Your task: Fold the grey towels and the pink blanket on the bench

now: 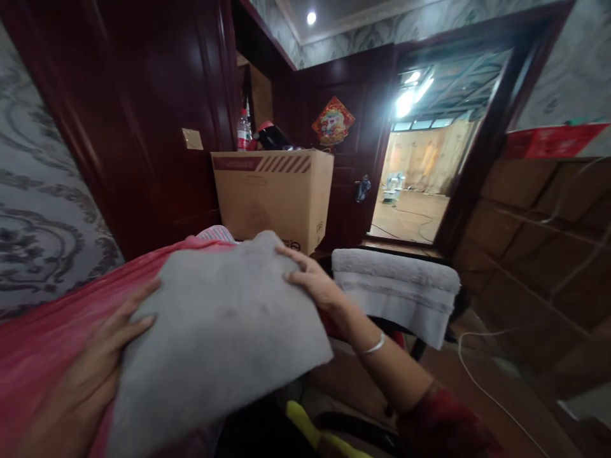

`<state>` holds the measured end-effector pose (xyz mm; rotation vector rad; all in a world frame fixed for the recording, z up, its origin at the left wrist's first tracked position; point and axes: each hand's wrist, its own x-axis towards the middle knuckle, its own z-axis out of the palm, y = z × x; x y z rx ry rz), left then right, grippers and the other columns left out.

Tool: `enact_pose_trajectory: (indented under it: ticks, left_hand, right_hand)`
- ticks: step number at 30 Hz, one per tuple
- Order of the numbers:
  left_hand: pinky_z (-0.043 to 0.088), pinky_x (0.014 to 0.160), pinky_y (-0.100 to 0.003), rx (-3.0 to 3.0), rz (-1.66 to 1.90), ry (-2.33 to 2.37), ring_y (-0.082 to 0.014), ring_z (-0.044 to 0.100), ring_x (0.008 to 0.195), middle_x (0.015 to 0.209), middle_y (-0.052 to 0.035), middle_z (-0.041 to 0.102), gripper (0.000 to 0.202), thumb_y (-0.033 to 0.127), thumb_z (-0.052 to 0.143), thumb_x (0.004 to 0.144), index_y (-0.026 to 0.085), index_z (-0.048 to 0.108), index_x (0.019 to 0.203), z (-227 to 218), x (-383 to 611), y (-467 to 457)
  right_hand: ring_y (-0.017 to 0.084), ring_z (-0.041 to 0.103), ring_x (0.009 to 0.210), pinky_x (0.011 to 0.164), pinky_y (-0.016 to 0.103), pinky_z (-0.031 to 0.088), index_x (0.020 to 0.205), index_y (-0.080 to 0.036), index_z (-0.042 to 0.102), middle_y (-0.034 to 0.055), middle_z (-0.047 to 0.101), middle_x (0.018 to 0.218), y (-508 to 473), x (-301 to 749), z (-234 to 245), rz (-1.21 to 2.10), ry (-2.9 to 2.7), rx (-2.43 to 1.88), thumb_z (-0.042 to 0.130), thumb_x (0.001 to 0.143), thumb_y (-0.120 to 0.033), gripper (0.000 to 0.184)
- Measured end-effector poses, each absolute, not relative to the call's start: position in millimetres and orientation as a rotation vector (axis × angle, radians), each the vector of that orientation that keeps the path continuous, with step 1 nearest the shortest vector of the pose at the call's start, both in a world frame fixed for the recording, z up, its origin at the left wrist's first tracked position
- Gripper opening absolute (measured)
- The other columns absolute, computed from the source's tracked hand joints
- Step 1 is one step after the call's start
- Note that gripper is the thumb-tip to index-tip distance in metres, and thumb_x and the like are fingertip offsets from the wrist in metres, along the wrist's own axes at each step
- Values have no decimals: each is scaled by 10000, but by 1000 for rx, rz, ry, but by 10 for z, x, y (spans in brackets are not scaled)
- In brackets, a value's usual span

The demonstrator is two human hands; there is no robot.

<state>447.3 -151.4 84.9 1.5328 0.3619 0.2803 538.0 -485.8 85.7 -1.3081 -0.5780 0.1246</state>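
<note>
A flat grey towel [229, 324] is spread between my two hands in front of me. At its left edge, my left hand [105, 356] grips it with the thumb on top. My right hand [315, 280] grasps the far right corner, its thumb and fingers bent around the edge. Under and to the left lies a pink cloth [57, 337]. Beyond my right hand, a lighter grey-white towel [396, 280] hangs folded over a dark support.
A big cardboard box [267, 197] stands ahead, with a bottle [244, 130] and dark items on top. Stacked brown boxes [520, 254] line the right side. A white cable [482, 385] runs along the floor there. Behind, a dark red door [353, 102] stands beside a doorway.
</note>
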Motion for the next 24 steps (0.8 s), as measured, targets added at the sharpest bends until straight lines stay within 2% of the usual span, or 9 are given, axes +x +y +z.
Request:
enact_pose_trajectory:
  ticks: [2, 4, 9, 13, 17, 20, 24]
  left_hand:
    - [470, 1076, -526, 1490, 207, 105, -384, 526, 1320, 1391, 107, 624, 759, 331, 730, 671, 428, 524, 1395, 1044, 4769, -2017]
    - [502, 1041, -505, 1422, 107, -102, -372, 579, 1252, 1354, 18, 656, 773, 260, 718, 663, 317, 537, 1412, 1193, 5082, -2540]
    - [548, 931, -360, 1252, -80, -477, -245, 650, 1091, 1282, -53, 670, 744, 136, 656, 671, 233, 546, 1400, 1304, 5855, -3681]
    - [548, 797, -301, 1278, -214, -545, -172, 662, 872, 1142, -65, 706, 745, 100, 617, 667, 210, 546, 1400, 1143, 6306, -4393]
    - [489, 617, -260, 1445, -249, -397, -110, 549, 571, 902, -54, 724, 738, 82, 603, 645, 144, 569, 1380, 874, 6522, -4808]
    - [462, 597, -242, 1449, -225, -407, -100, 532, 559, 854, -35, 713, 713, 94, 630, 649, 160, 595, 1358, 753, 6594, -4870]
    - [467, 594, -239, 1448, -235, -440, -106, 569, 598, 908, -49, 714, 700, 106, 646, 641, 167, 614, 1337, 769, 6633, -4830]
  right_hand:
    - [235, 609, 1013, 924, 398, 494, 1391, -295, 586, 25, 626, 1319, -5407, 5296, 1030, -18, -522, -1358, 748, 675, -276, 735]
    - [231, 619, 999, 893, 383, 511, 1406, -292, 577, 34, 629, 1321, -5923, 5205, 1164, -167, -446, -1438, 743, 687, -279, 738]
    - [229, 635, 963, 794, 351, 538, 1466, -254, 517, 73, 626, 1315, -7004, 5056, 1303, -479, -270, -1672, 676, 741, -309, 744]
    - [221, 638, 931, 730, 317, 529, 1469, -238, 515, 90, 625, 1311, -7588, 5049, 1155, -583, -122, -1739, 667, 736, -291, 750]
    - [163, 608, 753, 607, 254, 474, 1429, -219, 561, 67, 690, 1097, -7886, 5056, 856, -498, 96, -1819, 705, 657, -257, 786]
    - [129, 563, 645, 540, 227, 417, 1427, -222, 565, 32, 690, 966, -7943, 5052, 712, -444, 170, -1814, 716, 660, -299, 786]
    - [146, 596, 710, 599, 233, 448, 1379, -219, 611, 22, 700, 956, -7969, 5098, 696, -495, 157, -1807, 723, 628, -266, 761]
